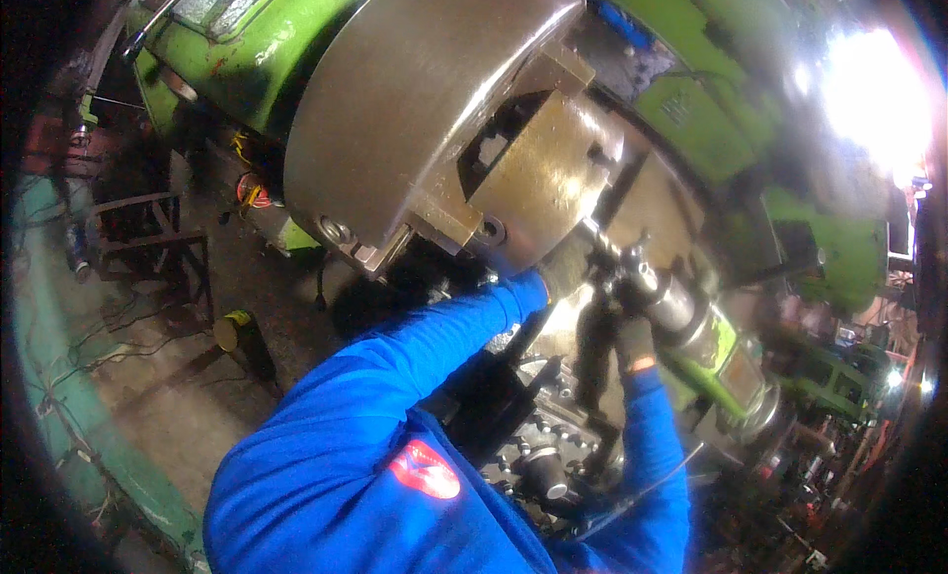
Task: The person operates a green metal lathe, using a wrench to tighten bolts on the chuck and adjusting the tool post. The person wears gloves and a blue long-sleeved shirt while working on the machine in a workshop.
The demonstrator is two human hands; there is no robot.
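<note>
The fingers of the dark-gloved left hand (pixel 567 268) and dark-gloved right hand (pixel 632 339) are too blurred to tell whether they are spread, narrow or gripping; between them sits a knobbed dark metal fitting (pixel 622 270), the left hand at its nine o'clock, the right hand at its six; at its four o'clock is a shiny silver metal cylinder (pixel 675 309); at its eleven, a brass-toned metal block (pixel 553 169) with the big round grey steel chuck (pixel 395 110) beyond; blue cloth sleeves (pixel 346 406) reach in from six o'clock; a white light (pixel 877 100) glares at two
</note>
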